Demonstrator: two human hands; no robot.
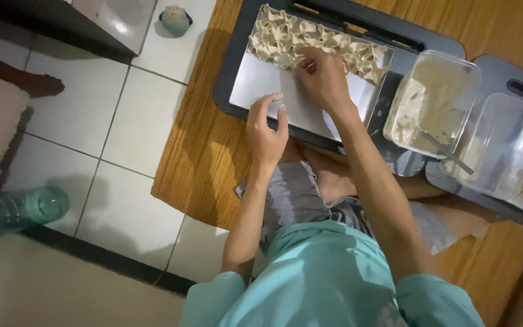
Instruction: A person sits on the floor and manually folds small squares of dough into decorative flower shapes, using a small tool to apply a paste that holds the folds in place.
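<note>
the right hand [324,77] reached forward on a long straight arm, fingers bunched on a folded dumpling [302,62] at the near edge of the dumpling rows [310,36], while the left hand [266,124] hovered at its 8 o'clock, fingers loosely curled and holding nothing, over the bare part of the metal tray [267,82]. at 3 o'clock of the right hand stood a clear tub of filling [431,103] with a spoon [449,154], then a clear lid [500,145]; a green bottle [22,209] lay far off at 8 o'clock on the tiles.
</note>
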